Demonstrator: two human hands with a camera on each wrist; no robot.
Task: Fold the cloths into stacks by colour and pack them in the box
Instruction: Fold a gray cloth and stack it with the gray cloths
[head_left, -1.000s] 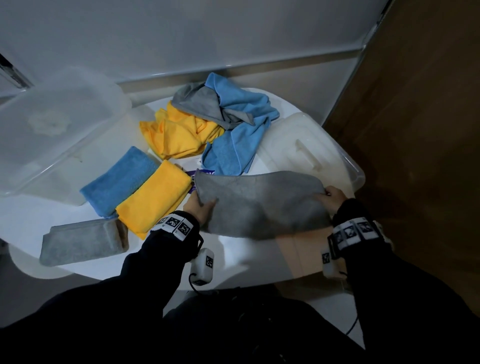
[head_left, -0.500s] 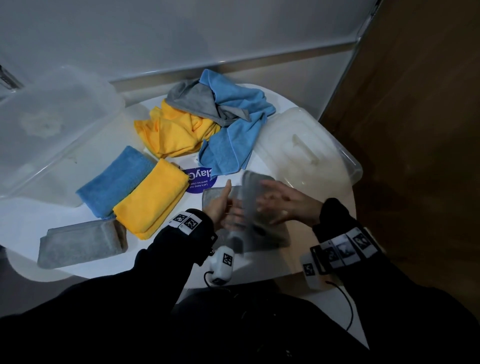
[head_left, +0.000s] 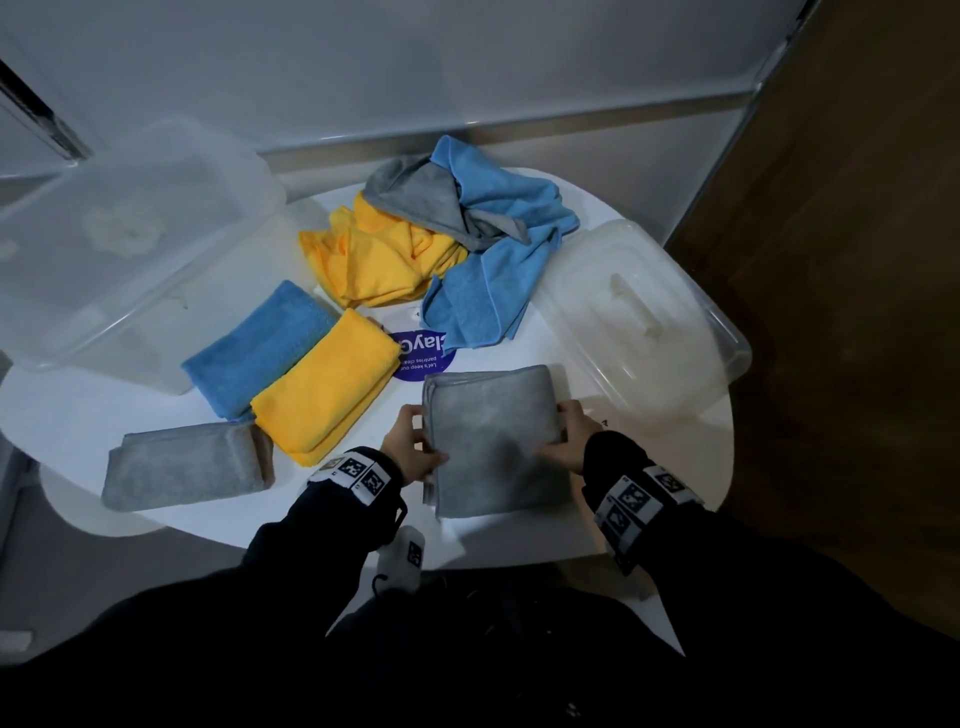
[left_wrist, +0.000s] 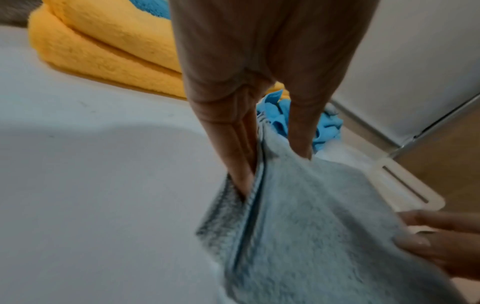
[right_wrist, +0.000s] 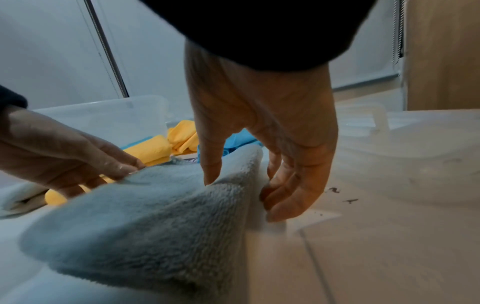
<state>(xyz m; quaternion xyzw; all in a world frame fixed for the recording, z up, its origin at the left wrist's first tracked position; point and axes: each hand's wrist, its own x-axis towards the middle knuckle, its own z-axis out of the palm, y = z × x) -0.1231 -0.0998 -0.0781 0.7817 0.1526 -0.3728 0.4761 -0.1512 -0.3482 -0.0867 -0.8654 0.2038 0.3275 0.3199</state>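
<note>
Both hands were clamped on the grey cloth, the left hand pinching its left edge and the right hand its right edge; it lay part-folded on the bench, just right of the folded yellow cloth. 3 cloths looked done — the yellow, a blue one touching its left side, a grey one below it. Beyond it a loose heap waited unfolded, and the box appeared unpacked — well under half done, I judged.
</note>
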